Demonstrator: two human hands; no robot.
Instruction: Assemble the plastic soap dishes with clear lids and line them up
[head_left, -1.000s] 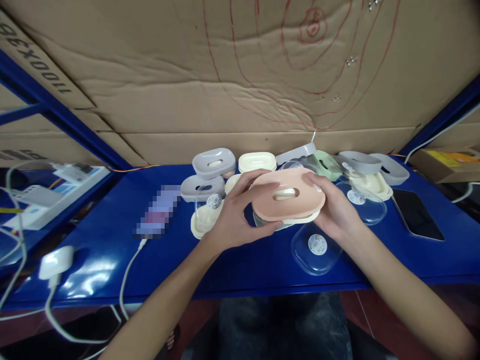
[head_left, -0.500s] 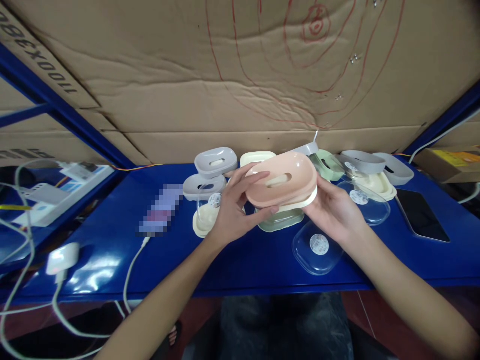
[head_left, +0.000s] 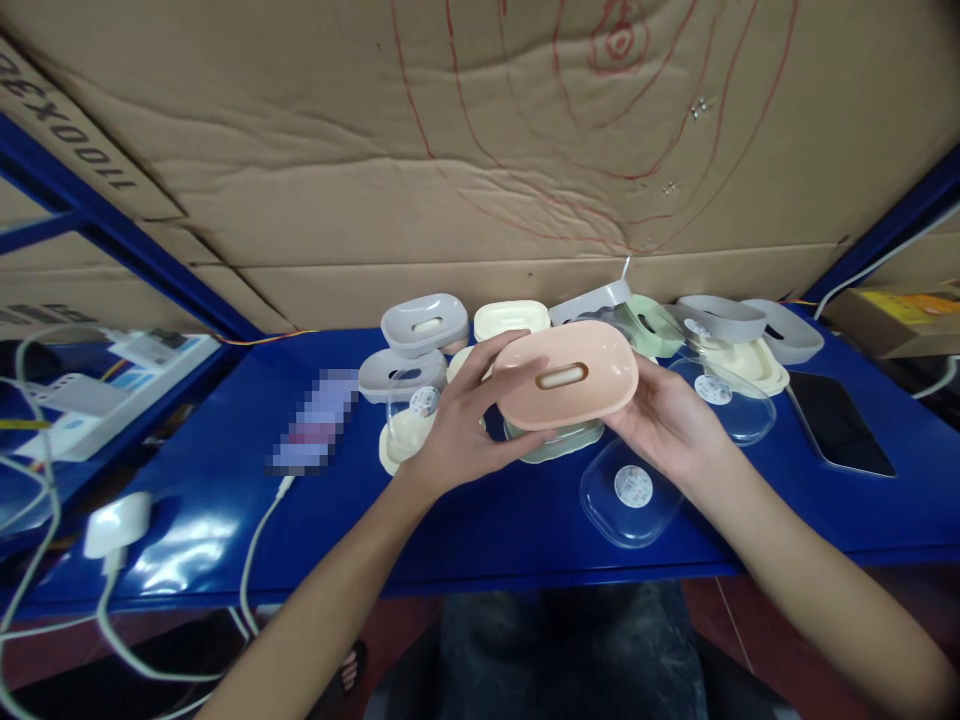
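Note:
Between my two hands, above the blue table, is a peach soap dish (head_left: 566, 400), its slotted face turned toward me. A pale strip shows through the slot. My left hand (head_left: 480, 420) grips its left end, with the thumb along the lower edge and fingers over the top. At the right end my right hand (head_left: 667, 415) is closed round the side and underneath; some of its fingertips are hidden. Below the dish, partly covered, is a pale green tray (head_left: 562, 445). A clear lid (head_left: 600, 505) with a round white label lies in front.
Grey soap dishes (head_left: 424, 325) and cream trays (head_left: 512, 319) stand at the back. A green dish (head_left: 652, 328) and another clear lid (head_left: 750, 415) are right of centre. A dark phone (head_left: 841, 422) lies at right; a white charger (head_left: 118, 524) and cables at left. Cardboard (head_left: 315, 220) rises behind.
The peach dish has tilted and come down slightly, so its slotted face is squarer to me. The white rim that showed beneath it is now hidden. Both hands keep hold.

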